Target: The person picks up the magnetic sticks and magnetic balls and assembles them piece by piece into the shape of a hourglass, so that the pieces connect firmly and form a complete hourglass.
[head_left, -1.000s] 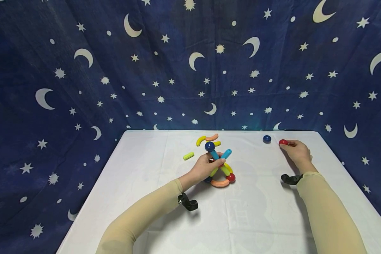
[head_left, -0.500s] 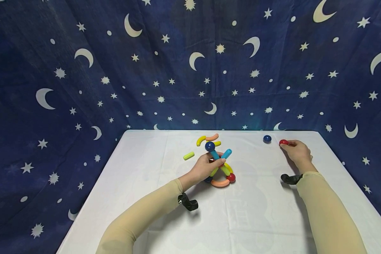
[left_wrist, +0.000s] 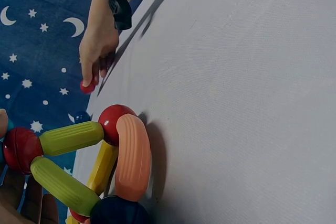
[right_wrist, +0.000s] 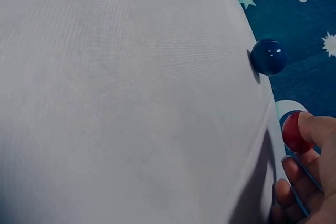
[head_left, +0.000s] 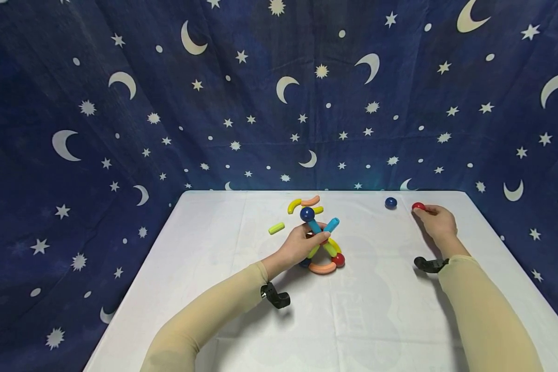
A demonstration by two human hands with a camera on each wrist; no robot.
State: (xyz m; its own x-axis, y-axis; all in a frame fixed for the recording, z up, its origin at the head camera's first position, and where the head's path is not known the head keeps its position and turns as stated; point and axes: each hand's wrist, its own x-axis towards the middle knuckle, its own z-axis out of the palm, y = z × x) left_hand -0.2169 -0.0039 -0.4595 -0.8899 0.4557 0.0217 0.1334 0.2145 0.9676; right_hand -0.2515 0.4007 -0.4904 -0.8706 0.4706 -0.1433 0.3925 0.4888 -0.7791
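Note:
With its fingers at the upper joint, my left hand [head_left: 299,246] grips a model of coloured rods and balls near the middle of the table. The model has a blue ball [head_left: 307,214] on top, a blue rod [head_left: 332,225] sticking up, lime rods [left_wrist: 72,138] below, and an orange curved rod [left_wrist: 133,157] between a red ball [left_wrist: 116,123] and a dark blue ball [left_wrist: 119,211] at the base. At the back right, my right hand [head_left: 439,226] pinches a loose red ball [right_wrist: 296,131] between thumb and fingers. A loose blue ball [right_wrist: 269,57] lies to its left.
Behind the model lie loose curved rods, yellow [head_left: 294,206] and orange [head_left: 310,201]. A short lime rod [head_left: 276,228] is left of them. The white-covered table [head_left: 376,310] ends at a dark blue star-patterned cloth [head_left: 260,103] at the back.
My right hand has shifted slightly to the right with the red ball, away from the loose blue ball. The left hand and the model have stayed in place.

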